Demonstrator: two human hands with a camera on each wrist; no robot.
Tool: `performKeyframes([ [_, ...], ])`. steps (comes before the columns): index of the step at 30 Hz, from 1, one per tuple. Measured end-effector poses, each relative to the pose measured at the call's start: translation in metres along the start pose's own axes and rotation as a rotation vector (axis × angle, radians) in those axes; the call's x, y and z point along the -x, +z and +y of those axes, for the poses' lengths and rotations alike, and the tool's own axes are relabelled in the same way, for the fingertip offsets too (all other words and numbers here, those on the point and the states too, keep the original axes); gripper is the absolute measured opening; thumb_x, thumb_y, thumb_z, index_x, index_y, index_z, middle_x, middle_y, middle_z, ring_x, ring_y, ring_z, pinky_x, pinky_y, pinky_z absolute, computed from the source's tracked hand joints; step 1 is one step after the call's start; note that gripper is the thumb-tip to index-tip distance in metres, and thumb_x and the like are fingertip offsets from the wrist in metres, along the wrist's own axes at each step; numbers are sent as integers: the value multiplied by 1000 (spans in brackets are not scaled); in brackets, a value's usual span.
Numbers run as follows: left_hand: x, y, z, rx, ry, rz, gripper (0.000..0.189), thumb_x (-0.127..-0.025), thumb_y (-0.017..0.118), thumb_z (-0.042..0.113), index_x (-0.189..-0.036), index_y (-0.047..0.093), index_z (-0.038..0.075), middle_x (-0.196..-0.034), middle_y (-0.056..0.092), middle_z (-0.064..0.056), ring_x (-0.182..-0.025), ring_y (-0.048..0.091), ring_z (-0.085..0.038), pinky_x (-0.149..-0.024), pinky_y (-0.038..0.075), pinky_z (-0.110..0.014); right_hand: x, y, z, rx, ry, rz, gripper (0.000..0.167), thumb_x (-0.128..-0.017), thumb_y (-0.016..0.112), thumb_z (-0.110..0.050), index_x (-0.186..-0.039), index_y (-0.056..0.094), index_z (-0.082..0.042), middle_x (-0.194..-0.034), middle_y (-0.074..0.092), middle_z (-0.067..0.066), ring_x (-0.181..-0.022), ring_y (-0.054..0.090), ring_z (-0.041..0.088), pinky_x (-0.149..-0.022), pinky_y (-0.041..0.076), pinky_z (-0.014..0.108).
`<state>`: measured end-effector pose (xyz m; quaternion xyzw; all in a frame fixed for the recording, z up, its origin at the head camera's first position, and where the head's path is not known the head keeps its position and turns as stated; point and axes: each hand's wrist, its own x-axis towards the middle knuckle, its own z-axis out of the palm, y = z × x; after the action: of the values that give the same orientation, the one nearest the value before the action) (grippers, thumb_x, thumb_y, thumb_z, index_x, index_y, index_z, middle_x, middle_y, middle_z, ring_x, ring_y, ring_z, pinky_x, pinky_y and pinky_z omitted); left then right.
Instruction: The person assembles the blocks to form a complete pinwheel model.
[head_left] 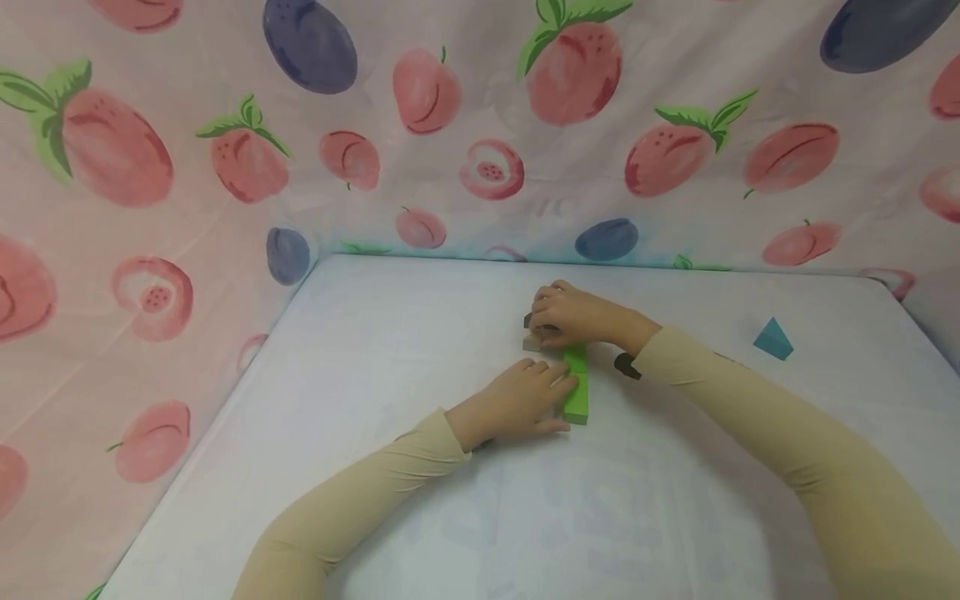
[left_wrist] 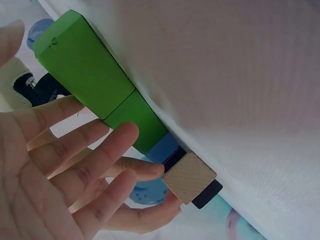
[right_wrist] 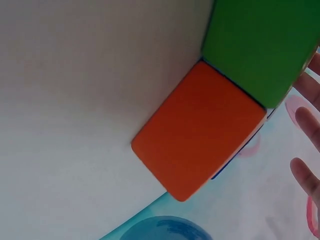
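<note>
My left hand (head_left: 525,398) lies against the near side of a row of blocks, fingers nearly straight and touching a light green block (head_left: 576,408). In the left wrist view a second green block (left_wrist: 137,122) continues the row, followed by a blue block (left_wrist: 164,149). My right hand (head_left: 573,315) is at the row's far end, its fingers curled about a plain wooden block (left_wrist: 190,177). Beside that sits a black block (left_wrist: 207,195). An orange block (right_wrist: 200,130) adjoins a green one in the right wrist view; the right hand hides it from the head view.
A teal wedge-like block (head_left: 774,340) stands apart toward the right of the white table (head_left: 420,333). A fruit-printed cloth (head_left: 480,100) hangs along the back and left edges. A dark object (head_left: 628,365) shows under the right wrist.
</note>
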<state>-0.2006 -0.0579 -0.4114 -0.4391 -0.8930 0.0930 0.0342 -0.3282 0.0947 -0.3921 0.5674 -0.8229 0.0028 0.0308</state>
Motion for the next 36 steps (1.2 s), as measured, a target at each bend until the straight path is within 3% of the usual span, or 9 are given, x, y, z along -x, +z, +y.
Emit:
performKeyframes([
  [14,0,0,1,20,-6,2,64,-91,45,59,-137,43,14,-139,46,-5,-117,53,-19,-98,43,-33,8,0,4,-4,22,66,13,-77,76,-26,-82,69,-16,-89,63,0,-98,55,22,-92,41,47],
  [24,0,2,1,4,1,27,63,-91,45,59,-136,43,14,-136,47,-4,-114,54,-17,-96,44,-32,8,0,2,-54,-23,69,17,-82,71,-23,-98,72,-16,-87,63,0,-97,54,23,-89,41,48],
  [31,0,2,1,3,0,29,64,-91,44,59,-136,43,15,-137,48,-4,-113,55,-17,-96,44,-32,7,-1,3,-65,18,34,14,-80,74,-24,-92,73,-18,-87,65,0,-103,54,25,-94,39,50],
  [36,0,4,0,0,10,50,62,-90,45,60,-133,45,15,-132,49,-3,-108,56,-17,-93,45,-32,8,-1,5,-63,21,54,15,-78,76,-24,-89,72,-16,-85,65,0,-102,54,25,-92,40,51],
])
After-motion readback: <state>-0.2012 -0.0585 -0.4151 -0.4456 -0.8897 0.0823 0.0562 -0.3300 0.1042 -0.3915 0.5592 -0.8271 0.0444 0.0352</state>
